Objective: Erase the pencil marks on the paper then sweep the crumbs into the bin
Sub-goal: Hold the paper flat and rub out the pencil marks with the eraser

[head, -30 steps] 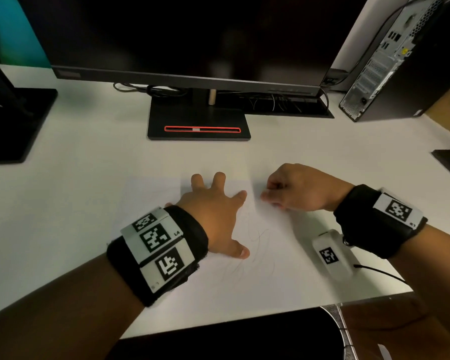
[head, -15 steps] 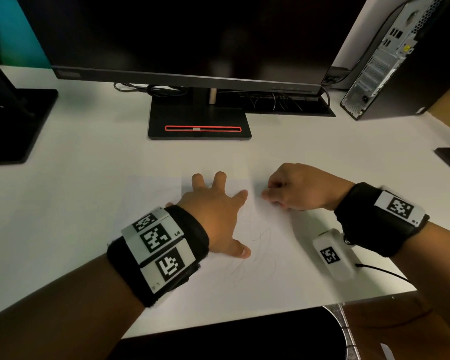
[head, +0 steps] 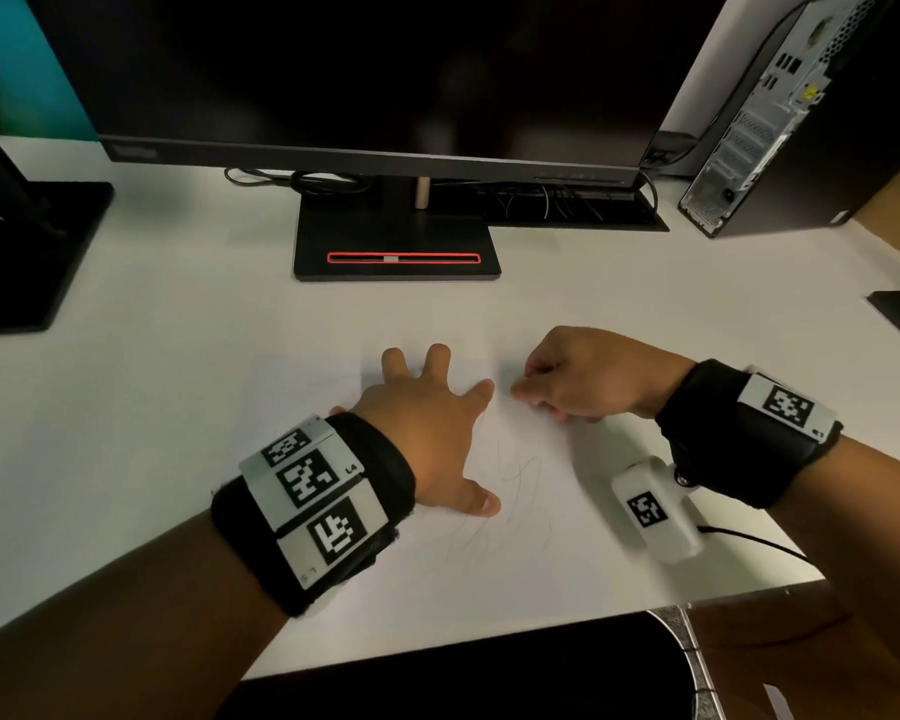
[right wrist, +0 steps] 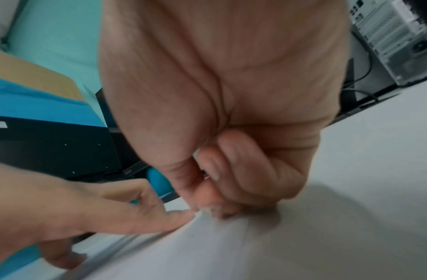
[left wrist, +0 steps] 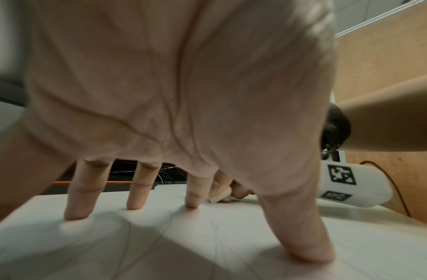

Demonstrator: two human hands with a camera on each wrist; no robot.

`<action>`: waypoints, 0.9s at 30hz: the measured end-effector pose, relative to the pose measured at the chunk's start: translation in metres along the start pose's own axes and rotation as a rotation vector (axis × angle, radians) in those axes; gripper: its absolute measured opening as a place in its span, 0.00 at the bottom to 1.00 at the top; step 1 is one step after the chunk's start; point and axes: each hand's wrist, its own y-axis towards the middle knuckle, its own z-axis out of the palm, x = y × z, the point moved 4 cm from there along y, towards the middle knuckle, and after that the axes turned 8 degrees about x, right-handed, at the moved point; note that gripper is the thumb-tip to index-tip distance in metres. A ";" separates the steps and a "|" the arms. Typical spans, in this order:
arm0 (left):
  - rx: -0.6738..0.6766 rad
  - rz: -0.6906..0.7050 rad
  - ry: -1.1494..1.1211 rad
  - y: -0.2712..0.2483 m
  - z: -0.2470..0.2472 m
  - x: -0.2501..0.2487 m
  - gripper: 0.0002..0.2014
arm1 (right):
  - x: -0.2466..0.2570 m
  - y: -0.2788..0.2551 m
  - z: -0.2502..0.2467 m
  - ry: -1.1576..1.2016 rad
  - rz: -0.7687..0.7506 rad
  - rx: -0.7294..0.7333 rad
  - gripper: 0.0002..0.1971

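A white sheet of paper [head: 531, 553] lies on the white desk, with faint pencil scribbles [head: 510, 491] near its middle. My left hand [head: 427, 423] presses flat on the paper, fingers spread, left of the scribbles; its fingertips [left wrist: 78, 212] touch the sheet. My right hand [head: 578, 376] is curled at the paper's far right part and pinches a small white eraser [left wrist: 219, 197] against the sheet, just beside my left index finger. In the right wrist view the eraser tip [right wrist: 205, 210] is blurred under the curled fingers.
A monitor on a black stand [head: 396, 246] sits behind the paper. A computer tower [head: 780, 111] stands at the back right, another black base [head: 27, 252] at the left. The desk's front edge [head: 541, 631] is close below; a dark round rim [head: 681, 646] shows beneath it.
The right hand has shifted very slightly over the paper with the eraser. The left hand stays pressed in place.
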 end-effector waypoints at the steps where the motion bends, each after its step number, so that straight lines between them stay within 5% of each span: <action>1: -0.003 0.001 0.001 0.000 0.000 0.000 0.55 | -0.001 0.001 -0.002 0.008 0.008 -0.034 0.20; 27: -0.011 0.000 0.010 -0.003 -0.001 0.000 0.54 | 0.014 0.003 0.008 -0.016 -0.042 0.028 0.23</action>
